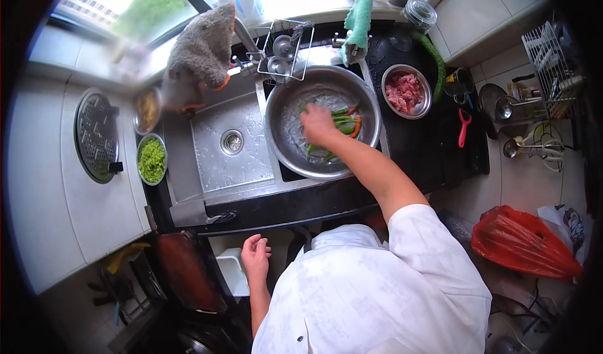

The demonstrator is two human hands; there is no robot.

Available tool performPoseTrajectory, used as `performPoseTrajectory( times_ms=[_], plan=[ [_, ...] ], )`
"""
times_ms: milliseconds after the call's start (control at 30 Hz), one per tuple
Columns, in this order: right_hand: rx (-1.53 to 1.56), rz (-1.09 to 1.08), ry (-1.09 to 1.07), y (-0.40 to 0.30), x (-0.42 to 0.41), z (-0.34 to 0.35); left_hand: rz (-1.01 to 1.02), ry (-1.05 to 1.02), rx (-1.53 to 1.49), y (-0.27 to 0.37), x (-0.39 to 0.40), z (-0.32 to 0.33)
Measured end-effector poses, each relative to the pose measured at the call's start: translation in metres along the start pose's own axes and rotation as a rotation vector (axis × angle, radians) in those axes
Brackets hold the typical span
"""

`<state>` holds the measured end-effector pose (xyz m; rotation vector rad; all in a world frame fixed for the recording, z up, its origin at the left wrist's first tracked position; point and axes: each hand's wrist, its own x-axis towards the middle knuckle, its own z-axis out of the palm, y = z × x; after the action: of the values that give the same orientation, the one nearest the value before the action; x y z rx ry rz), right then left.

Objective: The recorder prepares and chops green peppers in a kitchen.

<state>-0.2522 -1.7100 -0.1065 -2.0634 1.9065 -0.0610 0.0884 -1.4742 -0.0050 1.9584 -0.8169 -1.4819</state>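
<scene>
My right hand (318,123) reaches down into a large stainless steel basin (372,139) that holds some water. Green and red chili peppers (346,123) lie in the basin beside and under the hand. The fingers point down and are slightly blurred, so whether they grip a pepper cannot be told. Away from the counter, at the lower left, my left hand (256,255) hangs with loosely curled fingers and nothing visible in it. To the right of the basin stands a metal bowl of raw chopped meat (403,92).
Left of the basin is a steel sink (235,170) with a drain. A bowl of chopped green vegetable (152,160) stands beyond it. A grey towel (200,52) drapes near the faucet. A long green gourd (435,66) and pink-handled peeler (464,128) lie right. A red plastic bag (518,245) is lower right.
</scene>
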Motion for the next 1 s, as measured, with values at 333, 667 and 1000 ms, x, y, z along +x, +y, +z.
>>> performPoseTrajectory(
  times_ms=[333,667,1000],
  plan=[
    [-0.051,0.051,-0.083,0.007,-0.055,-0.036,-0.015,0.002,0.013,-0.013,0.007,-0.010],
    [-0.407,-0.144,-0.302,0.032,-0.081,-0.065,-0.017,0.015,0.018,-0.006,0.008,-0.013],
    [0.213,0.415,-0.032,0.035,-0.026,-0.043,-0.009,0.020,-0.005,-0.004,0.007,-0.019]
  ],
)
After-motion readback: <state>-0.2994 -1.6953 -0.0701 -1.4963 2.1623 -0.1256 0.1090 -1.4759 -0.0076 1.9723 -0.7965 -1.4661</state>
